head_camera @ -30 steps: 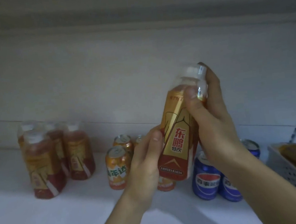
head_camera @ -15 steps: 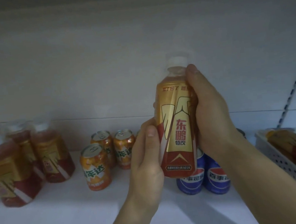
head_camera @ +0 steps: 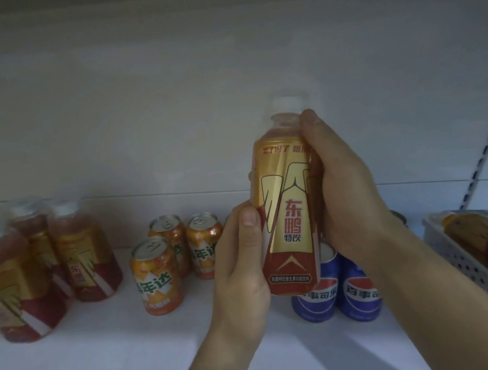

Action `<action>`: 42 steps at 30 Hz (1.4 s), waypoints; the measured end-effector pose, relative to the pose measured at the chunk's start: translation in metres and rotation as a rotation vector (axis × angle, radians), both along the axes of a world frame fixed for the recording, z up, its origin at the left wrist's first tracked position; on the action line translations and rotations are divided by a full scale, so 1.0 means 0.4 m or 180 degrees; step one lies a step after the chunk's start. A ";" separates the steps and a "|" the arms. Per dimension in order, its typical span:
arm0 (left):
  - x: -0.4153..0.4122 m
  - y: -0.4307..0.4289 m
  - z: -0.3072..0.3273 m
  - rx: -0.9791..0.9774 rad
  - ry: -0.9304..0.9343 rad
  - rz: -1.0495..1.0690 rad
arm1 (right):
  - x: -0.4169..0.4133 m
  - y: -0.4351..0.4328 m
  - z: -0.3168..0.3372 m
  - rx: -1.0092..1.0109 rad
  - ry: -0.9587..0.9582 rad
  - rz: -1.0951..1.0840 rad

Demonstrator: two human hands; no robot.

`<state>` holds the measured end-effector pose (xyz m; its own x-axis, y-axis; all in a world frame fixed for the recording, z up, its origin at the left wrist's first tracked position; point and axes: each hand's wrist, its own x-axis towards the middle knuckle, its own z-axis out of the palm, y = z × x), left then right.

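Observation:
I hold a drink bottle (head_camera: pixel 287 210) with a gold and red label and a white cap, nearly upright, above the white shelf (head_camera: pixel 105 365). My left hand (head_camera: pixel 239 269) grips its lower left side, thumb on the label. My right hand (head_camera: pixel 346 192) wraps round the right side from behind, thumb up near the bottle's shoulder. The label faces me.
Three matching bottles (head_camera: pixel 20 277) stand at the left. Three orange cans (head_camera: pixel 156 275) sit in the middle, two blue cola cans (head_camera: pixel 358 293) behind my hands. A white perforated basket (head_camera: pixel 468 269) with more packaged drinks is at the right. The shelf's back wall is close behind.
The bottle has been turned from tilted to nearly upright. My right hand slid down from the cap to the body. The view shifted, so the shelf items appear further right.

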<state>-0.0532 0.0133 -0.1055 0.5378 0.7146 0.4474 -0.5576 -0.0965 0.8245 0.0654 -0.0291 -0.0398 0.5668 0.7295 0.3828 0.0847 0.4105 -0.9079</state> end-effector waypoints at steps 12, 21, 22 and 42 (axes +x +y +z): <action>-0.002 -0.016 -0.012 0.0206 0.0147 0.0335 | 0.009 0.020 -0.017 -0.0059 0.0528 0.0250; -0.003 -0.001 -0.012 -0.0384 0.0149 0.0158 | 0.014 0.001 -0.004 -0.0196 0.0214 0.0137; -0.002 0.001 -0.014 -0.0408 0.0188 0.0148 | 0.012 0.000 -0.003 -0.0205 0.0224 0.0141; -0.020 -0.006 0.004 0.0097 0.1041 -0.0192 | 0.020 -0.006 -0.002 -0.0069 0.0399 -0.0150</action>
